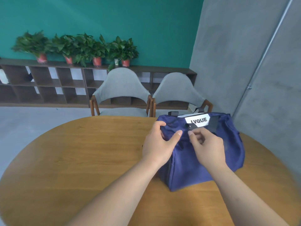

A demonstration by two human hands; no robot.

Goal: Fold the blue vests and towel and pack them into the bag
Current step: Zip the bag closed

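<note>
Both hands work atop a navy bag [187, 168] on a wooden table [81, 152]: left hand [160, 142] grips its fabric, right hand [206, 144] pinches something small, possibly a zip pull.

Bright, even, diffuse light leaves only a faint soft shadow under the navy fabric bag [187, 168] on the oval wooden table [81, 152]. Wide-angle distortion bends the table's rim and tilts the grey concrete wall [244, 62]; everything looks slightly soft.
</note>
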